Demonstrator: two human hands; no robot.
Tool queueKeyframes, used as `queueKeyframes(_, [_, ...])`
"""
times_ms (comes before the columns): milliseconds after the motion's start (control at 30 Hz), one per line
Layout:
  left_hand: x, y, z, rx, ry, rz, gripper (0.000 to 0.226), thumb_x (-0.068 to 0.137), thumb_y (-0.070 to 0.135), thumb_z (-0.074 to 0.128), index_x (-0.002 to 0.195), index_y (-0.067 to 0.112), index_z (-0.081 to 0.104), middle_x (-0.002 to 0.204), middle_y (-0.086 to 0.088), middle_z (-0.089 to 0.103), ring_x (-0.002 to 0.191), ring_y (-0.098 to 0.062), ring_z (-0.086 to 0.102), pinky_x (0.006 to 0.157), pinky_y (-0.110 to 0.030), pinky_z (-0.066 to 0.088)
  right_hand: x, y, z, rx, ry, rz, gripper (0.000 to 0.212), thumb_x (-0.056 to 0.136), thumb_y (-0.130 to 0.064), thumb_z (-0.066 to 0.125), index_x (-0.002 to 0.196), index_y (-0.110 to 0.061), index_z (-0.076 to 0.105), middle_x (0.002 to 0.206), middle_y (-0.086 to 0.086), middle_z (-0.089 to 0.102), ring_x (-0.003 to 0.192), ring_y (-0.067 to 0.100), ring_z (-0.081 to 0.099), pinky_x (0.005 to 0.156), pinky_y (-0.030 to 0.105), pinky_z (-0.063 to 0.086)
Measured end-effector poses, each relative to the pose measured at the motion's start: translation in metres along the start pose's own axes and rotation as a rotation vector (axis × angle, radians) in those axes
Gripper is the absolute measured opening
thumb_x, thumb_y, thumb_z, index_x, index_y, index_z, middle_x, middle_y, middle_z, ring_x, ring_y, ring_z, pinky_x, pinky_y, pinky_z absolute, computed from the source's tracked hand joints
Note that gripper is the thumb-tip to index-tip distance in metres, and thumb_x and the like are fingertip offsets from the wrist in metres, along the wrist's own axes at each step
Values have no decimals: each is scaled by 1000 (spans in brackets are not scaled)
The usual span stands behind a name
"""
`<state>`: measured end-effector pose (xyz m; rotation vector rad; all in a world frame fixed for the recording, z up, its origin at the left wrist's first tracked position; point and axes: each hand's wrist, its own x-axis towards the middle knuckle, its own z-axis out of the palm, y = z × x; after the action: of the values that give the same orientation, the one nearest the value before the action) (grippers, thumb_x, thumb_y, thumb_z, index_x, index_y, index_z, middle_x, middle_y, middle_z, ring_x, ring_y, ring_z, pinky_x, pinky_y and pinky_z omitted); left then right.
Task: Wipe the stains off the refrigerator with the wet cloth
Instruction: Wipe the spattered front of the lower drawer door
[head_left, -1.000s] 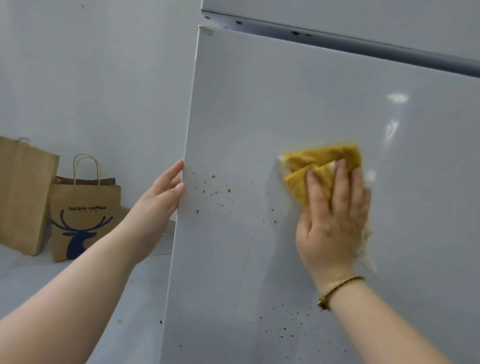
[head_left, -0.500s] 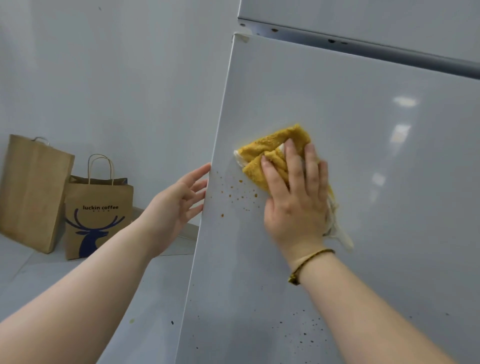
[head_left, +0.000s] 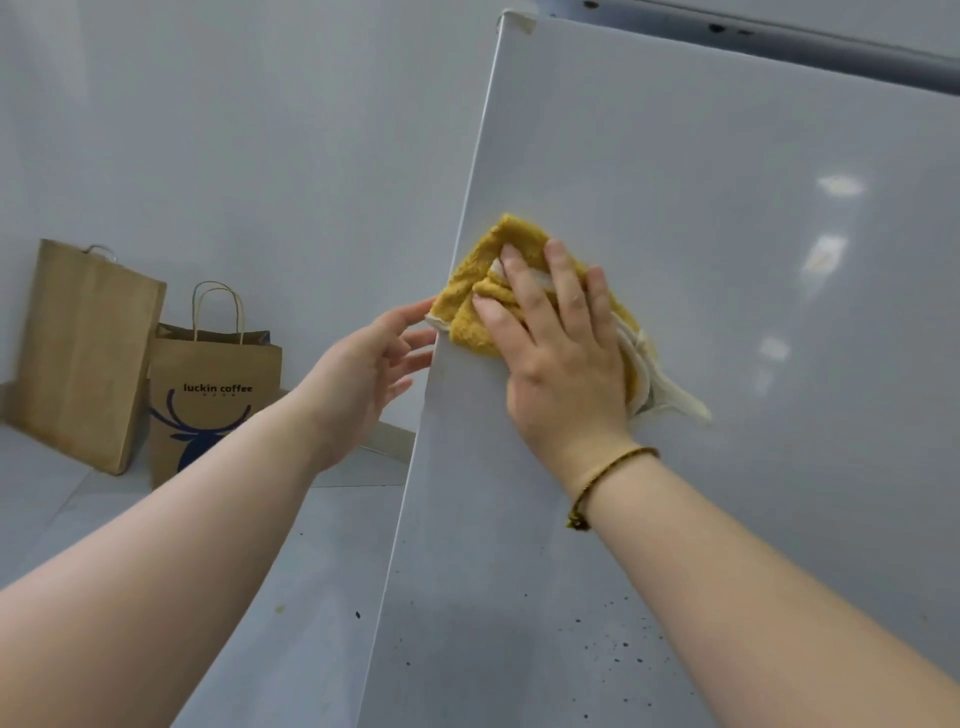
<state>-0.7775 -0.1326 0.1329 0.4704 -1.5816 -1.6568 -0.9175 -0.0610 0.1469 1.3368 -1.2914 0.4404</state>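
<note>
Found cloth at left edge of door, one corner overhanging, pressed flat under straight fingers of right hand; left hand relaxed, fingers spread, holding nothing, fingertips at that edge. Noted folded yellow terry with white hem on glossy grey surface, dark specks lower down. Recorded free floor leftward, two paper bags by wall.

1. Two hands are in view, the left hand and the right hand, both bare, with short nails.
2. The left forearm and the right forearm are uncovered right to the frame edge.
3. The right wrist wears a thin bracelet of braided golden-brown cord.
4. A small, darker gold lump hangs at the bracelet's lower end. It is too small to tell whether it is beads or a knot.
</note>
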Motion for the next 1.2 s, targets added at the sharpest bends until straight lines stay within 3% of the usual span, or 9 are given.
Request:
queueKeyframes(133, [-1, 4, -2, 2, -9, 17, 44, 61, 18, 36, 97, 29, 58, 89, 2, 56, 71, -9, 52, 79, -25, 38, -39, -39, 15, -23, -171, -174, 41, 76, -13, 35, 93, -14, 73, 117, 9, 65, 115, 36, 54, 102, 48, 22])
queueKeyframes(300, [-8, 3, 1, 48, -42, 17, 45, 68, 17, 35, 105, 36, 55, 122, 2, 56, 116, -13, 51, 101, -38, 33, -107, -20, 9, -2, -361, -542, 40, 88, -15, 33, 91, -24, 73, 122, 0, 63, 117, 25, 56, 109, 44, 11])
queueKeyframes(467, [-8, -6, 7, 27, -1, 44, 60, 60, 16, 33, 115, 36, 48, 125, 6, 54, 117, -9, 50, 94, -34, 40, -79, 13, 5, 13, 47, -21, 30, 91, -10, 35, 107, -21, 59, 125, 7, 60, 124, 30, 39, 111, 44, 13])
queueKeyframes(567, [-7, -11, 12, 58, 17, 78, 59, 71, 13, 35, 126, 36, 41, 132, 5, 49, 122, -9, 46, 99, -35, 36, -93, -22, 18, -7, 82, 194, 36, 87, -8, 33, 118, -22, 48, 137, 7, 44, 135, 32, 23, 113, 44, 10])
queueKeyframes(667, [-8, -12, 13, 89, 10, 99, 57, 82, 8, 29, 132, 33, 37, 134, 6, 48, 124, -9, 45, 102, -37, 36, -147, -59, 36, 21, -126, -29, 47, 78, -11, 40, 123, -21, 46, 148, 5, 28, 144, 26, -5, 115, 43, 1])
queueKeyframes(800, [-12, -12, 19, 136, 33, 127, 61, 77, 8, 32, 131, 36, 34, 141, 10, 38, 119, -4, 46, 104, -35, 34, -176, -48, 31, 3, -355, -571, 41, 83, -15, 34, 95, -26, 72, 127, -3, 58, 128, 21, 44, 115, 42, 3])
queueKeyframes(933, [-20, -35, 24, 448, 254, 206, 66, 86, 2, 34, 139, 39, 21, 150, 13, 14, 132, -3, 28, 113, -30, 20, -149, -13, 18, 60, -112, -275, 48, 96, -5, 25, 99, -22, 69, 127, 0, 59, 123, 25, 42, 111, 44, 10])
queueKeyframes(1067, [-38, -68, 32, 775, 258, 358, 66, 80, 12, 32, 133, 47, 13, 145, 21, 4, 127, 11, 4, 108, -19, 6, -161, -18, 21, -15, -10, 31, 38, 85, -9, 47, 120, -24, 49, 138, 0, 40, 133, 28, 26, 113, 44, 10])
queueKeyframes(1200, [-46, -102, 35, 1075, 162, 573, 69, 72, 13, 32, 137, 36, 28, 143, 4, 14, 133, -14, 10, 107, -13, -1, -214, -46, 34, 19, -189, -217, 38, 94, -8, 26, 122, -20, 48, 137, -1, 45, 143, 27, 5, 114, 43, 5])
